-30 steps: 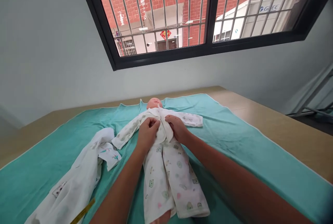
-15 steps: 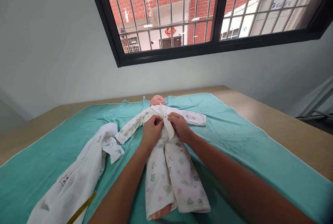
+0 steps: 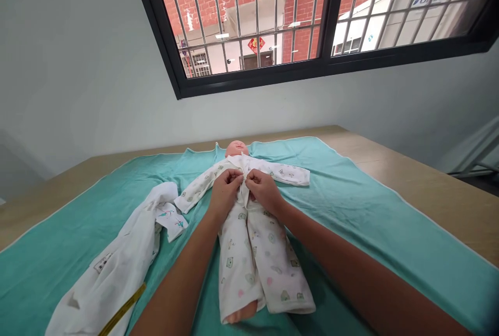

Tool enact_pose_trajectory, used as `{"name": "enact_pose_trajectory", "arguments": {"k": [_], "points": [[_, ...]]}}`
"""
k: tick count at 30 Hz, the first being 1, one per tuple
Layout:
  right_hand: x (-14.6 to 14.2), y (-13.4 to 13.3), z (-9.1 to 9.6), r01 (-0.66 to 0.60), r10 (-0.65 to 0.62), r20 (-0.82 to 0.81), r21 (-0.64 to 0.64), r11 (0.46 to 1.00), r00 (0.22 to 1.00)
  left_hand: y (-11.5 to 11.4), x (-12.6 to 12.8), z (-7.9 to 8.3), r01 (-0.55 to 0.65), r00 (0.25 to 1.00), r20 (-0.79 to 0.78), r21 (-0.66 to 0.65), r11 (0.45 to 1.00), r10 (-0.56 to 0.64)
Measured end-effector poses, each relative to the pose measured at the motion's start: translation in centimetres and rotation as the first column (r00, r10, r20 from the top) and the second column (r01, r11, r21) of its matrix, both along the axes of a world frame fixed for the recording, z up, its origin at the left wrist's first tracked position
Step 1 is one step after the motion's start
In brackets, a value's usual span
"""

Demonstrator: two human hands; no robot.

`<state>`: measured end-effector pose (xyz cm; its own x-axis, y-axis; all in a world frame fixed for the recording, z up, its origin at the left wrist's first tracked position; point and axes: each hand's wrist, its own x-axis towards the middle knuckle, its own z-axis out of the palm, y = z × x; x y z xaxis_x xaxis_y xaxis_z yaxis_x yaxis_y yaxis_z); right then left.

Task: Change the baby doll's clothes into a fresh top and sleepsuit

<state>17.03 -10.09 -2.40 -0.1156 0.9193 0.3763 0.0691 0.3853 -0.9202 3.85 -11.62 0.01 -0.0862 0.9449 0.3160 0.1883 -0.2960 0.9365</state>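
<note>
A baby doll (image 3: 236, 149) lies on its back, dressed in a white printed jacket (image 3: 290, 173) and matching trousers (image 3: 238, 253). Its sleeves spread out to both sides, and one foot shows at the lower left trouser hem. At the chest, my left hand (image 3: 226, 190) pinches one front edge of the jacket. Opposite it, my right hand (image 3: 264, 190) pinches the other edge, fingertips almost meeting the left ones. Whatever fastener lies between the fingers is too small to make out.
A crumpled white garment (image 3: 120, 258) lies left of the doll, with a yellow strip (image 3: 121, 309) across its lower end. Beneath everything is a turquoise cloth (image 3: 351, 221) on a wooden table (image 3: 393, 169). A wall with a barred window (image 3: 257, 73) stands behind.
Both hands have moved closer together at the jacket front. The flap that hung loose below my right hand is now drawn in and mostly covered.
</note>
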Motion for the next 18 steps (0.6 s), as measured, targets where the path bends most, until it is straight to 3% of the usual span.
{"name": "enact_pose_trajectory", "arguments": {"k": [10, 18], "points": [[-0.11, -0.06, -0.36, 0.007, -0.017, 0.108, 0.090, 0.996, 0.994, -0.18, -0.28, 0.14, 0.000, 0.996, -0.085, 0.007, 1.000, 0.001], [-0.17, 0.06, -0.82, 0.043, -0.140, 0.217, 0.401, 0.915, 0.966, -0.35, -0.60, 1.02, 0.003, 0.995, -0.101, -0.054, 0.999, -0.008]]}}
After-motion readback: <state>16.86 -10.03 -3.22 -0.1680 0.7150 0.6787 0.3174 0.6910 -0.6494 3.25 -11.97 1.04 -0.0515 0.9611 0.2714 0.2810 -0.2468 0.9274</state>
